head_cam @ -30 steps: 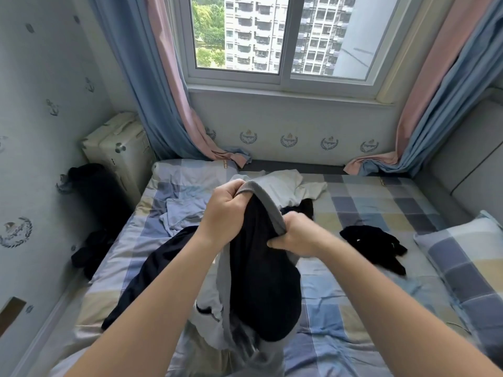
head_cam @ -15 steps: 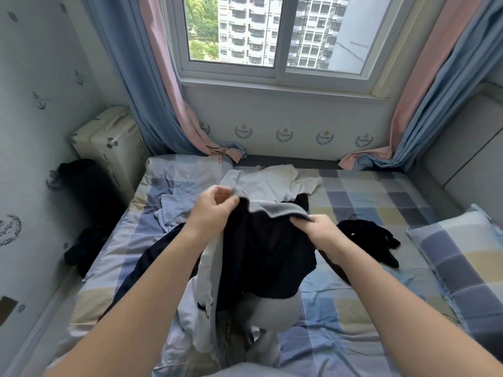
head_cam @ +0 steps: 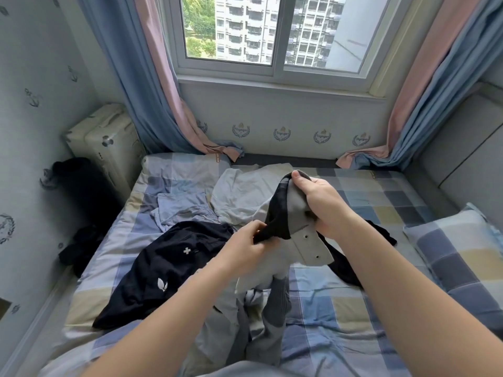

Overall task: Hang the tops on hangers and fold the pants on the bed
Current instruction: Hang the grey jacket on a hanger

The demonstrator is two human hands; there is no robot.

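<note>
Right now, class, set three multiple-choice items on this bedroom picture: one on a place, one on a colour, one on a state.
1. Where does the navy garment lie?
A. on the bed
B. on the suitcase
C. on the windowsill

2. What colour is the pillow?
A. plain red
B. checked blue, grey and yellow
C. plain black

3. What is the right hand doing?
A. resting flat
B. gripping the grey garment
C. pulling a curtain

Answers: 1 A, it sprawls over the bed; 2 B, its squares show; 3 B, fingers close on the fabric.

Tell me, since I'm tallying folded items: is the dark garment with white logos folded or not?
Not folded. The dark garment lies crumpled and spread on the bed, left of the hands, edges uneven.
</note>
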